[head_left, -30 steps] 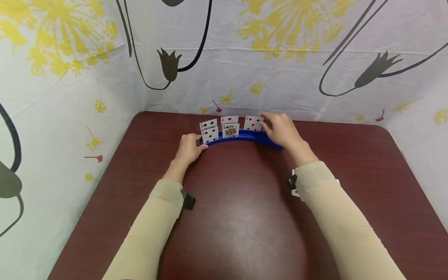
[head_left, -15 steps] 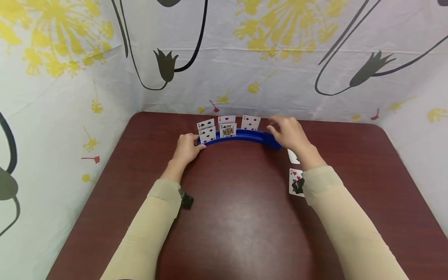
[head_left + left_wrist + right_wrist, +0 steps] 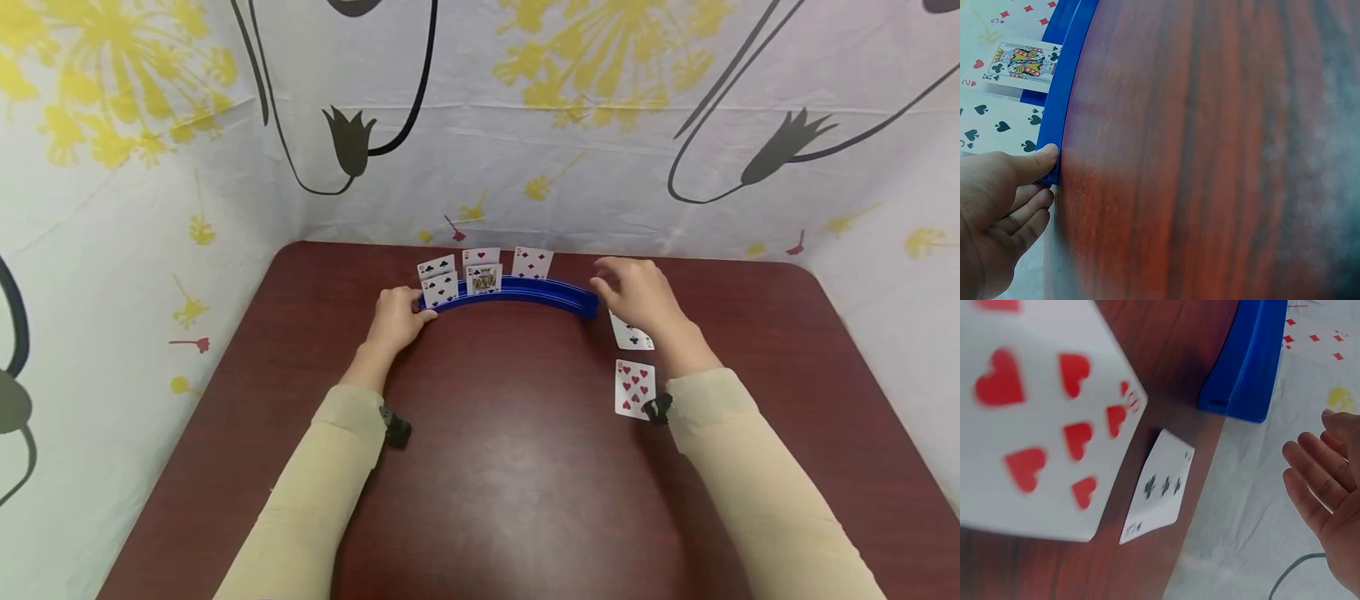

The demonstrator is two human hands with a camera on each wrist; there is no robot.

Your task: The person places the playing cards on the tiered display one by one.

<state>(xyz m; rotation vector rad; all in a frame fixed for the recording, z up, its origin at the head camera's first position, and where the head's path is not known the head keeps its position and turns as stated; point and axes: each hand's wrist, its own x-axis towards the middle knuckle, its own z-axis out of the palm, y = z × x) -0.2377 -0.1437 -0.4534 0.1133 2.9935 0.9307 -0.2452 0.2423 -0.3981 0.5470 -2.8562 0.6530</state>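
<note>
A curved blue card holder (image 3: 525, 289) stands near the far edge of the table. Its left end is pinched by my left hand (image 3: 395, 318), thumb (image 3: 1040, 161) on the front face. Upright in it are a spade card (image 3: 440, 289) before a black-suited card (image 3: 437, 267), the king of clubs (image 3: 1025, 65) before a two of hearts (image 3: 481, 256), and a five of diamonds (image 3: 532, 262). Past the holder's right end hovers my right hand (image 3: 637, 292), fingers loosely bent and holding nothing. Below it lie a club card (image 3: 1160, 487) and a heart card (image 3: 634, 388), face up.
The dark red-brown wooden table (image 3: 510, 467) spreads in front of the holder. White cloth (image 3: 450, 183) with yellow and grey plant prints hangs behind the table and at both sides.
My right hand has let go of the five of diamonds and moved right, away from the holder. The two table cards show more now. My left hand stays on the holder's left end.
</note>
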